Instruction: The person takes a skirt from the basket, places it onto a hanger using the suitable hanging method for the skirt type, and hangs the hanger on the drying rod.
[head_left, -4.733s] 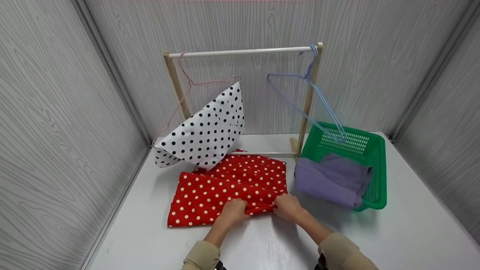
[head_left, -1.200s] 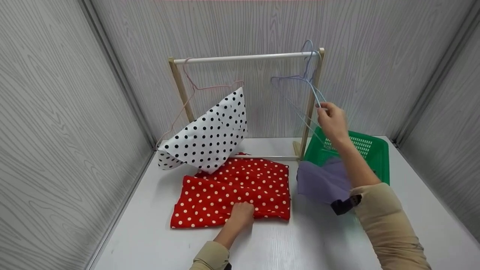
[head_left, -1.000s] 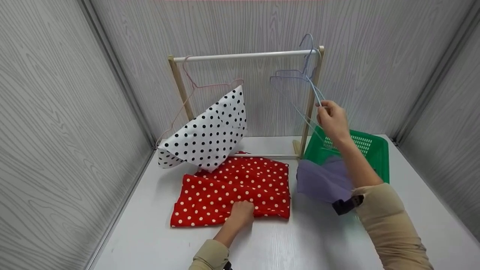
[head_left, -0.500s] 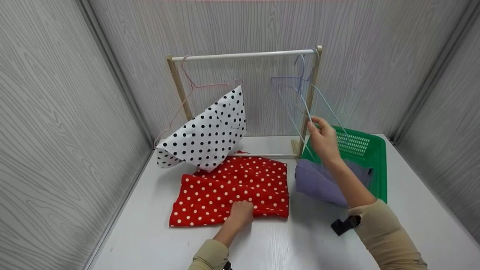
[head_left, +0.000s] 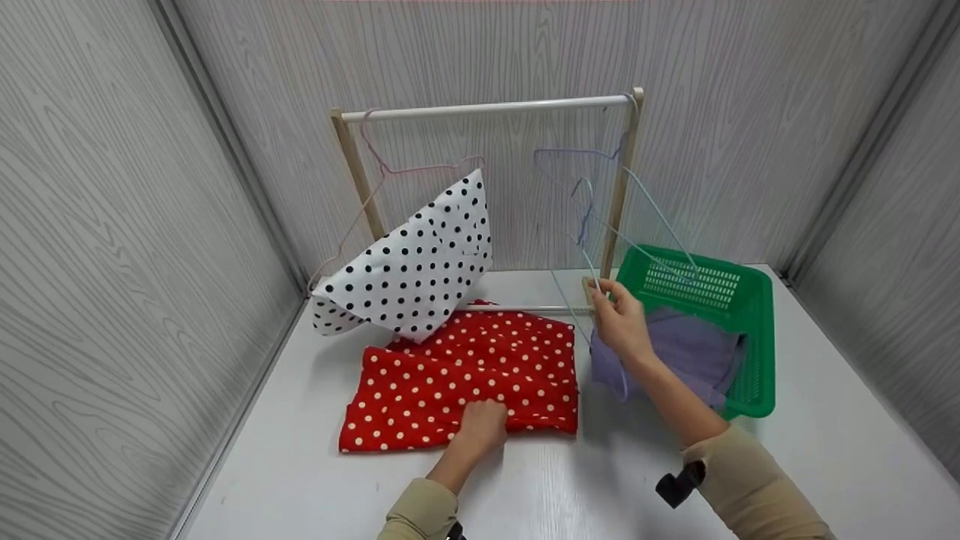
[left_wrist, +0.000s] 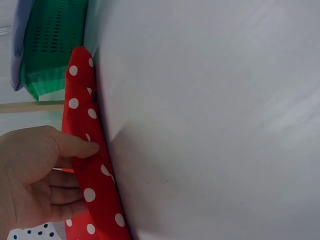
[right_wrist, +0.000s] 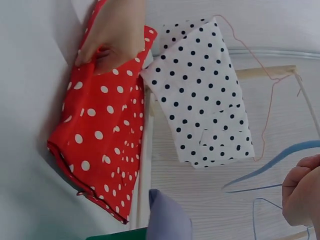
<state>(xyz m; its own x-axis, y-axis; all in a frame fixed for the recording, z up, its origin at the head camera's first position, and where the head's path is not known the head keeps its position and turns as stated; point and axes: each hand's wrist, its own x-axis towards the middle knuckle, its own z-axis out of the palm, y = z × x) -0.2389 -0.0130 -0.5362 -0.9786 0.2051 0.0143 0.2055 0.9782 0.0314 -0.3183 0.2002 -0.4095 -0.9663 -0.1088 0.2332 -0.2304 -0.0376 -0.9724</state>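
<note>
Along its near edge, the red cloth with white dots (head_left: 420, 397) is pinched by my left hand (head_left: 482, 425), the thumb lying over the folded edge in the left wrist view. The cloth lies folded and wrinkled on the table. My right hand (head_left: 622, 322) grips one side of a light blue clothes hanger (head_left: 584, 225), off the rail. Its hook points up, and its lower end hangs in front of the purple cloth (head_left: 694, 349). A second blue hanger (head_left: 658, 204) still hangs at the rail's right end.
A small rack with a white rail (head_left: 480, 110) and wooden posts stands at the back. On its left, a pink hanger (head_left: 424, 168) carries a white cloth with black dots (head_left: 420, 262). The green basket (head_left: 763, 337) at right holds the purple cloth, which drapes over its side.
My right hand has left the red cloth, lifted one blue hanger off the rail, and brought it down and left toward the cloth. My left hand stays on the red cloth's near edge.
</note>
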